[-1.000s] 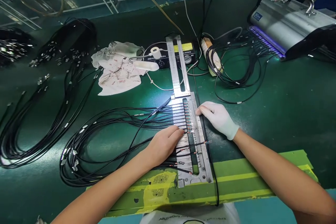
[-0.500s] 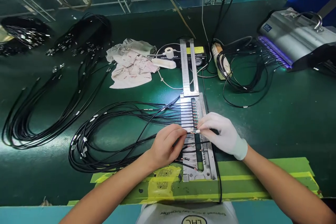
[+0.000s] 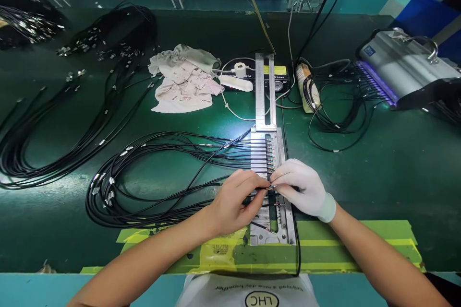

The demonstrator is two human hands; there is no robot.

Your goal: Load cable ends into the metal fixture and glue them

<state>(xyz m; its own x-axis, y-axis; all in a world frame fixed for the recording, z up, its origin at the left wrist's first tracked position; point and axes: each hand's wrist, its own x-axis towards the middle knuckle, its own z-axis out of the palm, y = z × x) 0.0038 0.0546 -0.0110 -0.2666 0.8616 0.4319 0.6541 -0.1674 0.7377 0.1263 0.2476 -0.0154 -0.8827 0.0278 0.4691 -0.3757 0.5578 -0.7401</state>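
Your left hand, ungloved, is closed in a pinch, thumb and fingers gripping a black cable near its stripped end. Your right hand, in a white glove with a pale green cuff, comes in from the other side, its thumb and fingertips closed on the small silvery cable tip. Your fingertips nearly meet there, over the long slot of the metal fixture; they hide whether the tip touches the metal.

Beyond your fingers, a row of cable ends lies side by side across the fixture, their tips along the slot. More ends lie across its near part, partly covered by your left hand. The cables run off to your left into a wide black loop with pale tags on it.

At the fixture's far end, a slotted metal frame reaches toward a black control box with a yellow label and a gauge. Left of the box lies a crumpled, printed white cloth. Further left, more black cable bundles spread over the green tabletop. To your right, a silver machine glows purple along its lower edge, with cables running to it. Yellow-green tape covers the tabletop's near edge, under the fixture's near end.
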